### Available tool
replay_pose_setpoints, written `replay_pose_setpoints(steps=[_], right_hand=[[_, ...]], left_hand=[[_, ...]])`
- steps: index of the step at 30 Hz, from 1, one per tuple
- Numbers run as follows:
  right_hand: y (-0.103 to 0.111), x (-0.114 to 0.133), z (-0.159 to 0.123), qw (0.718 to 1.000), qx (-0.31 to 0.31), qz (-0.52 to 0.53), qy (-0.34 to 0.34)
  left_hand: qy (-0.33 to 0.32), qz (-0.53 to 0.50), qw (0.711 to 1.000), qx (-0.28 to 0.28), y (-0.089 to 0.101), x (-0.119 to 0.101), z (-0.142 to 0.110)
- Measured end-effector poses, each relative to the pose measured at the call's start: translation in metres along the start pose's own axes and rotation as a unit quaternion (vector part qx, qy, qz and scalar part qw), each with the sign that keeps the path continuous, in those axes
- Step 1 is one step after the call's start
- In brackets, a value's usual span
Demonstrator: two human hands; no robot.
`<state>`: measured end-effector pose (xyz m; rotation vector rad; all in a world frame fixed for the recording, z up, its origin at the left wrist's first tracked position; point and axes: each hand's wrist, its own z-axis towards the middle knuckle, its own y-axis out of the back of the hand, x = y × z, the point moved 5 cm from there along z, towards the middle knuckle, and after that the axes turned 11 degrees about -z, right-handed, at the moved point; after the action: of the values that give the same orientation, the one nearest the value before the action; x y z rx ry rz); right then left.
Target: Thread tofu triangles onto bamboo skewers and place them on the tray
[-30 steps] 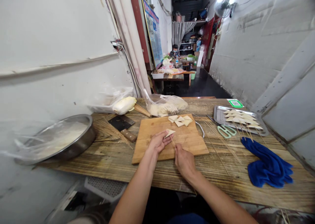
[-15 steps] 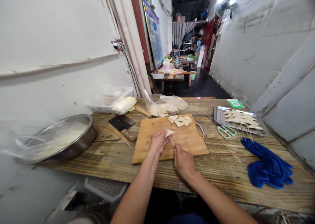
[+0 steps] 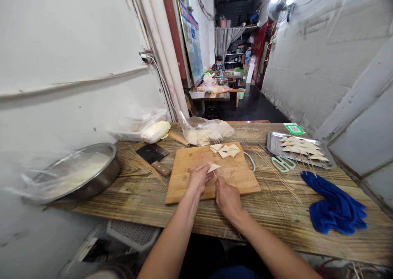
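My left hand (image 3: 199, 178) pinches a pale triangular tofu piece (image 3: 213, 167) above the wooden cutting board (image 3: 184, 176). Just below it, my right hand (image 3: 226, 198) is closed on a thin bamboo skewer (image 3: 215, 174) whose tip sits in the triangle's lower edge. Several more cut triangles (image 3: 225, 150) lie at the board's far edge.
A steel tray (image 3: 272, 144) with skewered triangles, green scissors (image 3: 283, 163), loose skewers (image 3: 278, 178) and a blue cloth (image 3: 334, 207) lie to the right. A cleaver (image 3: 152, 154), cabbage (image 3: 155, 131), plastic bag (image 3: 205, 132) and covered steel basin (image 3: 73, 174) sit left. A person sits far down the corridor.
My right hand has moved up toward my left hand, and less of the skewer shows between them. The triangle stays pinched in my left hand.
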<state>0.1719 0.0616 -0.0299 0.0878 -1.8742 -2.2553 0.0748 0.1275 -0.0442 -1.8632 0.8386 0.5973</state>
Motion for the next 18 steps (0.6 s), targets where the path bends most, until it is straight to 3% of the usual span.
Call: replay_pose_setpoints(steps=[9,18], right_hand=[[0.009,-0.011,0.014,0.997,-0.001,0.044,-0.061],[0.022,-0.027,-0.001,0.995,-0.015,0.082,-0.045]], left_hand=[[0.0,0.012,1.0,0.006,-0.01,0.01,-0.006],[-0.007,0.002,1.0,0.002,-0.02,0.009,-0.007]])
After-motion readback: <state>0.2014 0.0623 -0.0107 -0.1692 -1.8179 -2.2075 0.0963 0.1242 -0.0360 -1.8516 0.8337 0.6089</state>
